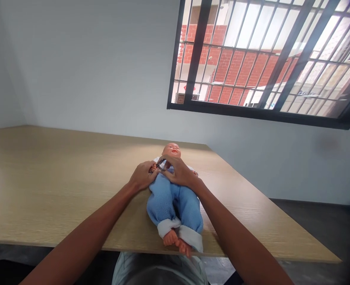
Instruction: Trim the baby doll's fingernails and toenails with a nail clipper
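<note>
A baby doll (172, 151) lies on its back on the wooden table (58, 178), head away from me, feet at the near edge. It wears blue fleece trousers (175, 206) with white cuffs. My left hand (142, 176) is closed at the doll's right arm and pinches something small there. My right hand (179, 174) is curled over the doll's chest, fingers pinched against the same spot. What the fingers grip is too small to name.
The table runs wide to the left and ends at a slanted edge on the right. A barred window (264, 59) sits in the grey wall behind. Dark floor (326, 225) shows to the right of the table.
</note>
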Demonstrator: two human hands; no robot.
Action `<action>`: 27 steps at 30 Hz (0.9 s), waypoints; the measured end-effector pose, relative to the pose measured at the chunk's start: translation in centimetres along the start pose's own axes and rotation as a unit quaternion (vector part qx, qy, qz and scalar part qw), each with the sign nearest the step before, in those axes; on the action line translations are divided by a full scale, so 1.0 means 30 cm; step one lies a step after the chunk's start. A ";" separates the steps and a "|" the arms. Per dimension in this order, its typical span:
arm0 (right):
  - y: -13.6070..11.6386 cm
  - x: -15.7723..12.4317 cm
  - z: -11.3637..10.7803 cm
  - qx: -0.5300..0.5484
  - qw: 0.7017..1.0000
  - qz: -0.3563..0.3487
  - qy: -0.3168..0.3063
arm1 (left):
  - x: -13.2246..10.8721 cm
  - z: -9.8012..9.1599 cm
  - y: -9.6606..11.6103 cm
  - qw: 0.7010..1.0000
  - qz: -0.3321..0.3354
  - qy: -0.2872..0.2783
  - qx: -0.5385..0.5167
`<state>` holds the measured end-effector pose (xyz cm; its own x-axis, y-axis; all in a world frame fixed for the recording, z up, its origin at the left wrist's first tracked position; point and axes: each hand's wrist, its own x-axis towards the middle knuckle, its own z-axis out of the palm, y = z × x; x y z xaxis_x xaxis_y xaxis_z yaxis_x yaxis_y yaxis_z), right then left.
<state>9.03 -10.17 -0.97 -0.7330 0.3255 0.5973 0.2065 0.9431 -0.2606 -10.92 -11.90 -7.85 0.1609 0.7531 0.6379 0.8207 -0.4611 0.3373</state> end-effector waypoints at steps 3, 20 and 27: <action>-0.004 -0.001 0.002 0.008 1.000 0.006 -0.002 | 0.001 -0.006 0.002 1.000 0.003 -0.006 -0.003; 0.015 -0.001 -0.005 0.034 0.999 -0.011 -0.034 | -0.001 -0.002 -0.003 1.000 -0.006 -0.005 -0.008; 0.012 -0.001 -0.005 0.022 0.999 -0.019 -0.041 | 0.001 0.000 -0.009 1.000 -0.006 -0.008 -0.011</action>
<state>9.23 -9.82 -0.98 -0.7903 0.2809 0.5445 0.1499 0.9503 -0.2728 -11.13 -11.75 -7.93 0.1597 0.7655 0.6233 0.8106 -0.4620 0.3598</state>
